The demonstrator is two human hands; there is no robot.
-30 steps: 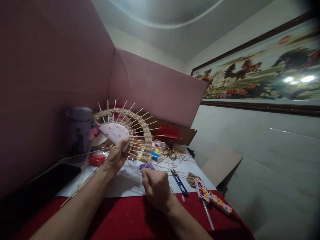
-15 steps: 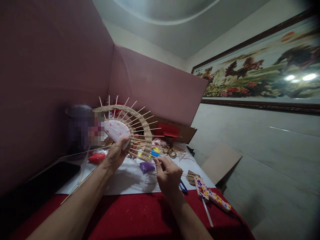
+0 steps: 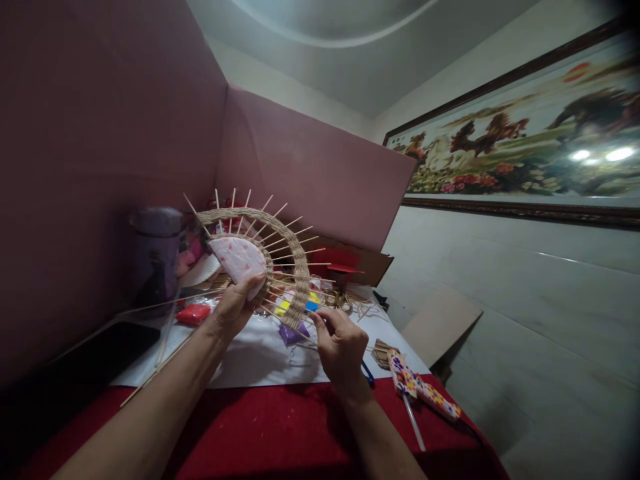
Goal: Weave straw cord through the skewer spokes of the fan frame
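My left hand [image 3: 235, 308] is closed on a half-round woven fan [image 3: 300, 270], its thumb over a white pad with pink marks [image 3: 239, 256] at the centre. Thin wooden sticks radiate from the pad through an inner woven strip and a wider outer band of tan cord. At the band's lower right end, my right hand [image 3: 343, 341] is pinched shut near the stick tips. What lies between its thumb and forefinger is too small to make out. Below the fan is a purple packet [image 3: 291, 333], and a red packet [image 3: 193, 314] lies left of my left hand.
A flower-patterned glue gun [image 3: 417, 387] lies on the red cloth [image 3: 260, 433] at right, beside cardboard pieces [image 3: 384, 353]. A black phone-like slab [image 3: 117, 343] and a purple tumbler [image 3: 156, 257] are at left. Pink panels [image 3: 310, 167] and a cardboard box [image 3: 377, 270] border the back.
The fan has shifted slightly right and turned a little in my left hand. My right hand has moved slightly up and right, still pinched by the band's end.
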